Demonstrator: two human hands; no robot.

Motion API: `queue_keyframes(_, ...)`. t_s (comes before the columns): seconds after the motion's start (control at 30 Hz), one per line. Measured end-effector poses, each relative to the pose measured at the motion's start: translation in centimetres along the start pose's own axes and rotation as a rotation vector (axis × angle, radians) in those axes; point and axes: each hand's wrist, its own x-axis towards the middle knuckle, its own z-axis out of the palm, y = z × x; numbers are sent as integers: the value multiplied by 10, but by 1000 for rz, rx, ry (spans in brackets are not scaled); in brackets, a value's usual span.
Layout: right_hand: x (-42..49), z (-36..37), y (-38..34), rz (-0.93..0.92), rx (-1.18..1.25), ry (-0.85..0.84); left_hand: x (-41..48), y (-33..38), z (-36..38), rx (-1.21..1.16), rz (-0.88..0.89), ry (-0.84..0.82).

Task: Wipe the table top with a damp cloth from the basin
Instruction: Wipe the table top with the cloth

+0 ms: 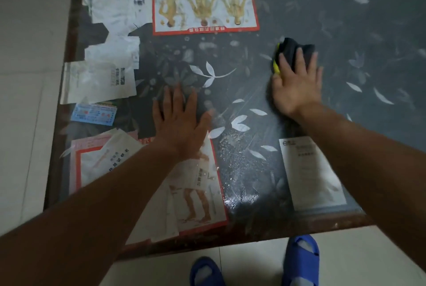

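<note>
Dark cloth (295, 47) on wet table top (334, 20)

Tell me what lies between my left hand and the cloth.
Nothing loose: only bare table top with its white leaf pattern, seen in the head view.

- Table top (345, 20): dark grey-blue, white leaf pattern.
- Cloth (292, 52): black, yellow edge.
- Poster (205, 2): white, red border, 3 yellow-brown figures.
- Slip (93, 114): light blue, red marks.
- 2 slippers (299, 260): bright blue.
- Floor tiles (27, 55): pale cream.
</note>
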Motion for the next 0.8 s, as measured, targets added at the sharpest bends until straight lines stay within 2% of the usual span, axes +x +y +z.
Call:
queue_keyframes(0.03,-7,5,-16,-82,-20,16,7,-1,-1,5,6,-32)
queue_keyframes(0.13,-79,25,-46,-653,-56,-27,17,-5,0,-13,7,-54)
queue_keyframes(0.2,-101,23,-36,-847,-88,-118,18,-7,3,30,20,-67)
queue_keyframes(0.23,-90,20,-26,-843,-100,-112,19,-9,4,65,33,-85)
queue_keyframes(0.27,-69,18,-18,-756,-110,-62,19,-10,4,85,45,-99)
queue_keyframes(0.37,8,2,-8,-232,-35,10,16,-7,0,42,25,-105)
queue_keyframes(0.4,22,-2,-15,-90,21,-13,14,-4,-2,13,3,-96)
queue_keyframes(0.43,27,-1,-26,-36,37,-13,13,0,-4,-21,-22,-94)
queue_keyframes(0.47,23,2,-39,-81,23,-9,12,3,-6,-53,-47,-100)
queue_keyframes(0.5,10,8,-50,-221,-4,-14,11,6,-9,-78,-64,-109)
queue_keyframes(0.57,-23,14,-57,-640,-37,-62,13,8,-13,-90,-78,-84)
queue_keyframes(0.6,-32,14,-49,-780,-65,-90,15,8,-15,-90,-75,-50)
queue_keyframes(0.63,-26,12,-37,-832,-94,-96,18,8,-20,-96,-69,-15)
queue_keyframes(0.67,-8,8,-24,-784,-109,-68,24,7,-23,-102,-61,15)
queue_keyframes(0.7,17,5,-12,-660,-109,-19,32,6,-27,-105,-54,31)
queue_keyframes(0.8,95,-12,-4,-191,-14,-21,64,-1,-37,-100,-63,34)
